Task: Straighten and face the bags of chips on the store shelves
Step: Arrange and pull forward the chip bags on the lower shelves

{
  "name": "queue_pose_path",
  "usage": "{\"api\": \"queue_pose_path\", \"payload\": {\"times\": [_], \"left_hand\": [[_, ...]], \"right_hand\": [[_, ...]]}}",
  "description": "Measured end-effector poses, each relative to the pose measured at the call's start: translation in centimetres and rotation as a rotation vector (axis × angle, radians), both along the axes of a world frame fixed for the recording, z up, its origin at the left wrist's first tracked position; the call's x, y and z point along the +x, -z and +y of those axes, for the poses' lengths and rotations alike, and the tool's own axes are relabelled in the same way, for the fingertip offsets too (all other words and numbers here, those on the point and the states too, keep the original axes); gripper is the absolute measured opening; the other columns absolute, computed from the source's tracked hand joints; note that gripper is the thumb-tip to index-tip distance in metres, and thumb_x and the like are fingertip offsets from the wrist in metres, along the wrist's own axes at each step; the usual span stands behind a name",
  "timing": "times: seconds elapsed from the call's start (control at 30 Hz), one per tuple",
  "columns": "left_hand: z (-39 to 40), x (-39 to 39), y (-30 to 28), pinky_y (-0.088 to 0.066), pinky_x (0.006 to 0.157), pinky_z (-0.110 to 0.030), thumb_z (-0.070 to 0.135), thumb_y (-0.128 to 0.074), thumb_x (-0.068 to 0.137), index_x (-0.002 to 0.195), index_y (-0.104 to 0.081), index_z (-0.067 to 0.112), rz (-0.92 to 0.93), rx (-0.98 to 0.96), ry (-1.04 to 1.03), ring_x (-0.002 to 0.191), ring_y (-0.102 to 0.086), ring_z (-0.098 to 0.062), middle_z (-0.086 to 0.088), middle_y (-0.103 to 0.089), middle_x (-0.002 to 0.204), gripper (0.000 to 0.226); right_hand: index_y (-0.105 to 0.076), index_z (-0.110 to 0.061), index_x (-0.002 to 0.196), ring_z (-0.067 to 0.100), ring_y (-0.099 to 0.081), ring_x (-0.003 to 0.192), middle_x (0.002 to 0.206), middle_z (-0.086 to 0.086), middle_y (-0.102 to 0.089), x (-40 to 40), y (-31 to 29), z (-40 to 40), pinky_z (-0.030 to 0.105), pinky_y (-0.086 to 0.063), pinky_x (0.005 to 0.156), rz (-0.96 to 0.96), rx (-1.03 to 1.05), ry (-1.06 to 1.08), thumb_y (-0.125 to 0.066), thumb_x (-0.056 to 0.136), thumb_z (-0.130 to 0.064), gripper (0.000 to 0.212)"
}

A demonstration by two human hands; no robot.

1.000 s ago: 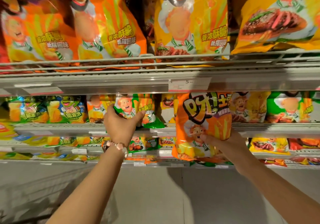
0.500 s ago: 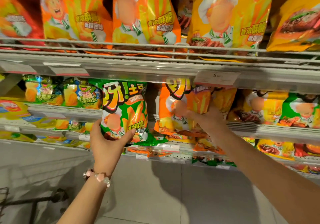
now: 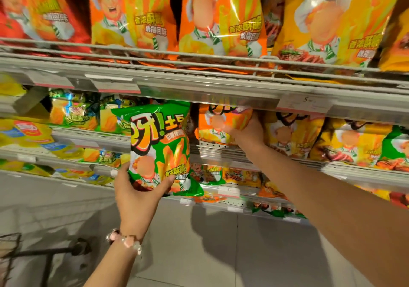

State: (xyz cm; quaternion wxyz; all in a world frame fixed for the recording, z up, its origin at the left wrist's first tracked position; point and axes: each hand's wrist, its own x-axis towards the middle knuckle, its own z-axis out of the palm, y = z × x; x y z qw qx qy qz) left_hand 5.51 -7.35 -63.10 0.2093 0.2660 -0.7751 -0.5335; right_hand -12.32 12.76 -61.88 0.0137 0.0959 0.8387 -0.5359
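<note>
1. Left hand (image 3: 137, 194) grips the bottom edge of a green chip bag (image 3: 162, 148) — thumb across the front lower corner, fingers curled behind. The bag is upright, front facing the camera, held out in front of the middle shelf (image 3: 221, 157) rather than resting on it.
2. Right hand (image 3: 245, 129) is raised to the middle shelf and holds an orange chip bag (image 3: 218, 127) by its right side; the fingers wrap round the bag's edge. The top of this bag is tucked under the price rail (image 3: 199, 91) of the shelf above. Its base sits at the shelf's front lip.
3. The green bag is just left of the orange bag; whether the two touch cannot be told.
4. Right of the orange bag, on the same shelf: a row of yellow bags (image 3: 292, 136), upright, facing front, with a green bag's edge at the far right.
5. Left section of that shelf: smaller green-and-yellow bags (image 3: 73, 111), standing, somewhat blurred.
6. Top shelf: large orange bags (image 3: 137, 18) and a yellow bag (image 3: 336, 20) behind a wire front rail (image 3: 155, 53), all facing front.
7. Lower shelf: smaller bags (image 3: 241, 177) lie under the held bags — partly hidden.
8. A pink bead bracelet (image 3: 125, 241) sits on the left wrist. Grey floor (image 3: 221, 253) below; a dark cart frame (image 3: 13, 255) at the lower left.
</note>
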Motion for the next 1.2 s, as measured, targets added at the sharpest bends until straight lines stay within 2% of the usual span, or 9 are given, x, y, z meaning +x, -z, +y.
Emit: {"api": "queue_pose_path", "payload": {"times": [0.17,0.37,0.47,0.53,0.7,0.83,0.9,1.07,1.2], "left_hand": [[0.0,-0.5,0.3,-0.047,0.095,-0.051,0.052,-0.084,0.043,0.127,-0.049,0.013,-0.008,0.002,0.023,0.112,-0.056,-0.029,-0.010,-0.059,0.119,0.100],[1.7,-0.7,0.0,-0.048,0.093,-0.048,0.052,-0.082,0.044,0.122,-0.050,0.014,0.011,-0.023,0.051,0.107,-0.057,-0.026,-0.008,-0.058,0.114,0.092],[2.7,-0.9,0.0,-0.045,0.097,-0.048,0.047,-0.084,0.047,0.128,-0.048,0.008,0.005,-0.017,0.088,0.112,-0.055,-0.027,-0.011,-0.057,0.119,0.097],[3.6,-1.1,0.0,-0.045,0.097,-0.048,0.040,-0.087,0.050,0.127,-0.048,0.007,0.006,-0.007,0.102,0.111,-0.055,-0.027,-0.011,-0.058,0.118,0.092],[6.4,-1.8,-0.4,-0.047,0.095,-0.042,0.027,-0.091,0.054,0.121,-0.048,0.011,0.008,-0.016,0.172,0.109,-0.056,-0.027,-0.010,-0.058,0.115,0.081],[9.4,-1.9,-1.4,-0.046,0.095,-0.048,0.036,-0.087,0.052,0.122,-0.049,0.008,0.018,0.028,0.264,0.109,-0.057,-0.027,-0.011,-0.059,0.115,0.085],[10.8,-1.6,-1.5,-0.048,0.091,-0.050,0.037,-0.086,0.050,0.116,-0.050,0.009,0.018,0.062,0.312,0.104,-0.060,-0.026,-0.010,-0.062,0.110,0.081],[14.0,-0.5,-0.3,-0.051,0.089,-0.047,0.036,-0.092,0.049,0.118,-0.049,0.015,-0.034,0.065,0.412,0.103,-0.062,-0.021,-0.006,-0.062,0.111,0.085],[17.2,-0.7,0.2,-0.051,0.090,-0.049,0.045,-0.090,0.044,0.121,-0.046,0.018,-0.062,0.104,0.483,0.106,-0.062,-0.024,-0.007,-0.062,0.114,0.092]], "right_hand": [[-0.043,-0.016,0.136,0.023,-0.052,0.121,0.133,0.005,-0.053,-1.4,1.3,-0.5,0.039,-0.045,0.102,-0.170,0.032,-0.115,-0.083,0.066,-0.047,0.086],[-0.054,-0.015,0.127,0.018,-0.055,0.114,0.128,0.005,-0.059,-0.9,0.8,1.0,0.026,-0.043,0.089,-0.215,-0.003,-0.284,-0.074,0.081,-0.031,0.053],[-0.044,-0.014,0.136,0.014,-0.049,0.119,0.131,0.000,-0.053,1.0,-0.2,1.7,0.022,-0.038,0.088,-0.065,0.032,-0.265,-0.068,0.086,-0.030,0.057],[-0.035,-0.016,0.143,0.012,-0.040,0.128,0.139,-0.002,-0.045,3.2,-1.1,2.0,0.021,-0.033,0.095,0.036,-0.090,-0.251,-0.064,0.089,-0.032,0.063],[-0.017,-0.029,0.149,0.010,-0.031,0.135,0.150,-0.005,-0.029,8.5,-2.7,2.9,0.035,-0.031,0.110,-0.095,-0.355,-0.387,-0.070,0.068,-0.059,0.101],[-0.027,-0.027,0.138,0.007,-0.052,0.118,0.132,-0.005,-0.051,10.1,-2.9,4.6,0.029,-0.048,0.096,-0.163,-0.459,-0.326,-0.078,0.074,-0.032,0.082],[-0.028,-0.023,0.143,0.009,-0.054,0.118,0.132,-0.004,-0.054,10.6,-2.6,5.9,0.033,-0.047,0.098,-0.157,-0.452,-0.262,-0.078,0.075,-0.027,0.084],[-0.046,-0.026,0.122,-0.004,-0.063,0.097,0.110,-0.012,-0.065,12.4,-1.9,9.6,0.011,-0.050,0.076,-0.128,-0.449,-0.210,-0.080,0.072,-0.021,0.060],[-0.044,-0.021,0.126,-0.013,-0.061,0.088,0.108,-0.011,-0.065,13.2,-1.4,12.9,0.005,-0.047,0.067,-0.127,-0.466,-0.112,-0.081,0.071,-0.017,0.066]]}}
